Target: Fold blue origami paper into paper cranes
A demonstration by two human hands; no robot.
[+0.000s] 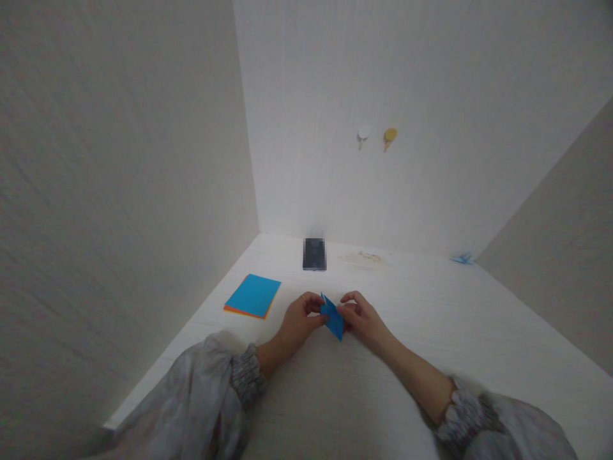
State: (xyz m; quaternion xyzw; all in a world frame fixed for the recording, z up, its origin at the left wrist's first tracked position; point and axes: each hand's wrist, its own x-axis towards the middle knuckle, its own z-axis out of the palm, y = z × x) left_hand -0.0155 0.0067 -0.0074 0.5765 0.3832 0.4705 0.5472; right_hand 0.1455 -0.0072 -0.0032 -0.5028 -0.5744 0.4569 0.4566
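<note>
A small folded piece of blue paper (332, 318) is held between both hands just above the white table (431, 332). My left hand (301, 319) pinches its left side with the fingers curled. My right hand (363, 318) pinches its right side, fingers bent around the edge. Both forearms wear loose grey sleeves with gathered cuffs.
A stack of square paper sheets (253, 296), blue on top with orange beneath, lies to the left. A dark phone-like object (314, 254) lies near the back wall. A small blue folded shape (462, 259) sits in the far right corner. Two hooks (377, 137) are on the wall.
</note>
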